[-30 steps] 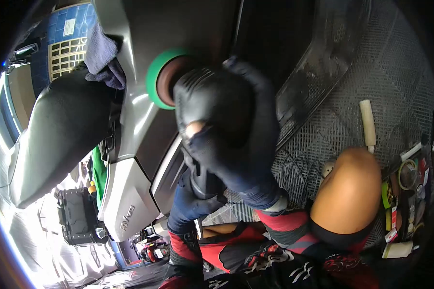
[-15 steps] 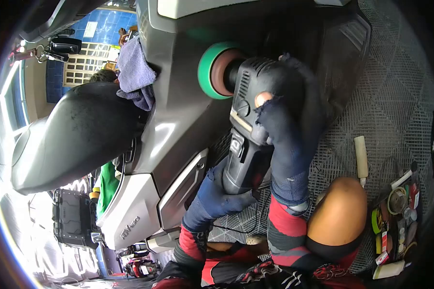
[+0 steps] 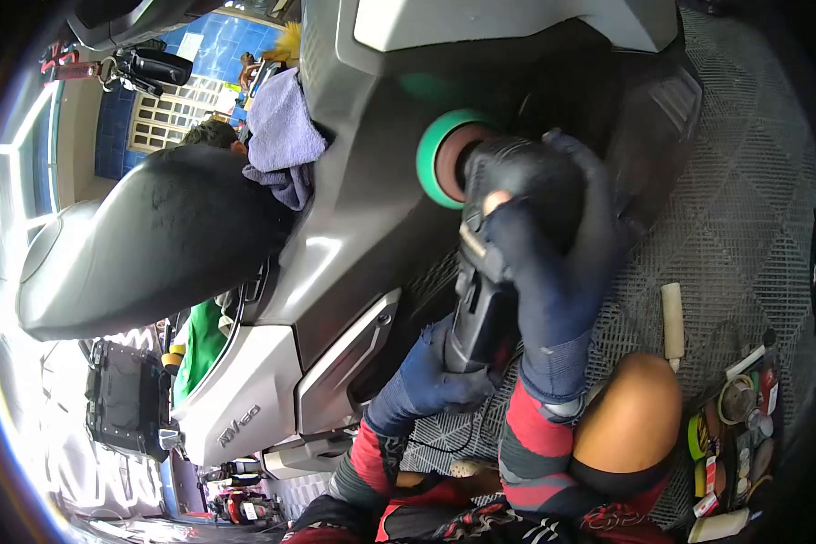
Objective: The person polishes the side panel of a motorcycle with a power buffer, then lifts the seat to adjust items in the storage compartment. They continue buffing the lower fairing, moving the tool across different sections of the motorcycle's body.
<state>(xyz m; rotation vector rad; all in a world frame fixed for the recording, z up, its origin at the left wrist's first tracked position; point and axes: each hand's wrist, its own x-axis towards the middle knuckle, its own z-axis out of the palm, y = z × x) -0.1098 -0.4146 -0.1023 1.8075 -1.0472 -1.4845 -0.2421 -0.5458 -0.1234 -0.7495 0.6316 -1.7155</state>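
Observation:
Both gloved hands hold a black power polisher (image 3: 488, 313) whose green and brown round pad (image 3: 451, 159) faces the dark side panel (image 3: 372, 181) of a motor scooter. My left hand (image 3: 435, 372), in a dark blue glove, is wrapped round the lower body of the tool. Over the polisher's head lies my right hand (image 3: 558, 245), closed round it and slightly blurred, with a bare thumb tip showing. Whether the pad touches the panel is hard to tell.
A purple cloth (image 3: 284, 127) lies beside the black seat (image 3: 154, 240). On the grey grid floor (image 3: 743, 181) are a pale-handled tool (image 3: 672, 322) and a tray of assorted items (image 3: 739, 435). A black case (image 3: 127, 397) and a green cloth (image 3: 201, 349) appear at the lower left.
The polisher and both hands have shifted right and slightly down in view. The scooter's panels and the cloth also appear shifted, so the camera has moved.

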